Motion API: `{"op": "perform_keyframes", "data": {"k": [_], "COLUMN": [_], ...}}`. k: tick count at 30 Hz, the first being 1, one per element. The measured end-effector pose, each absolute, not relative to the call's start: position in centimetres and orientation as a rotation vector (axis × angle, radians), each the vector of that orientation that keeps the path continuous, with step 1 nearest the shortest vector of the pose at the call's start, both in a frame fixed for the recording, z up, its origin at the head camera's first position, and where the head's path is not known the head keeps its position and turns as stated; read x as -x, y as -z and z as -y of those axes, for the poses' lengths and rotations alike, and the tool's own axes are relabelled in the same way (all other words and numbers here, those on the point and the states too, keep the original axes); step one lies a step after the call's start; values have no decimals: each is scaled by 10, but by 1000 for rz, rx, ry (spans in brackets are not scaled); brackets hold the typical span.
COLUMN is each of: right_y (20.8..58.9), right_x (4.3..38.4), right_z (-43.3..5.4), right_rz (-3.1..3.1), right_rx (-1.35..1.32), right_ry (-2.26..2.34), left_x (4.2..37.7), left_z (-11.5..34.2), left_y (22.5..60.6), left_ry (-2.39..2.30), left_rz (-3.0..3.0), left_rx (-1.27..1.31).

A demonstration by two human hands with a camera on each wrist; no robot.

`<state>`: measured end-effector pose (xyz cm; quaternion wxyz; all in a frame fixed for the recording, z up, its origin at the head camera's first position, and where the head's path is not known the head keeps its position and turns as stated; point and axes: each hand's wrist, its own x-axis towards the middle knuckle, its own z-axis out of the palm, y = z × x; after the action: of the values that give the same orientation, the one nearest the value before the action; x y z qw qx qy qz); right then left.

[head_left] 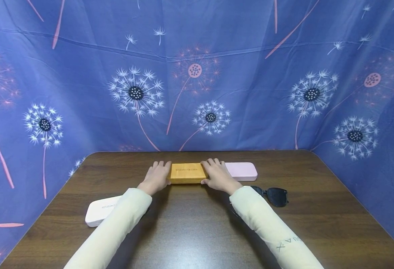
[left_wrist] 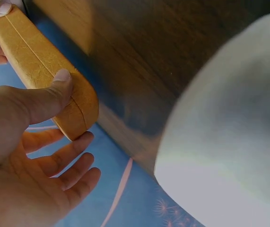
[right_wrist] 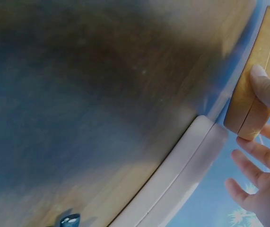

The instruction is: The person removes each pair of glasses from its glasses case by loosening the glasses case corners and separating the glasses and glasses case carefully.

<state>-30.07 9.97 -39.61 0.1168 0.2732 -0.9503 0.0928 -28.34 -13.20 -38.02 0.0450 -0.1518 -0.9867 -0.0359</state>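
Note:
An orange glasses case with dark lettering on its lid is held between both hands near the back of the table. My left hand grips its left end, and in the left wrist view the thumb presses the side along the seam with fingertips at the far edge. At the right end, my right hand grips in the same way, its thumb on the side. The case looks closed, its seam a thin line. A pink glasses case lies just right of my right hand, partly hidden by it.
A white glasses case lies at the left, partly covered by my left sleeve. Dark sunglasses rest beside my right forearm, one lens partly hidden. The brown wooden table ends at a blue dandelion-print cloth.

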Motion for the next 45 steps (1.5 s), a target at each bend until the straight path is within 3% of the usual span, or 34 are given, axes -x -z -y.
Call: {"op": "perform_keyframes", "data": {"k": [29,45], "right_y": [395,405], "right_x": [238,220], "right_z": [-126,-141], "right_rz": [2716,2645], "right_rx": [-904,-965], "right_ry": [-174,-165], "left_x": [222,201], "left_z": [127,118], "left_y": [394,398], "left_ry": [174,229], "left_rz": [2790,2752], "left_rx": [668,713]}}
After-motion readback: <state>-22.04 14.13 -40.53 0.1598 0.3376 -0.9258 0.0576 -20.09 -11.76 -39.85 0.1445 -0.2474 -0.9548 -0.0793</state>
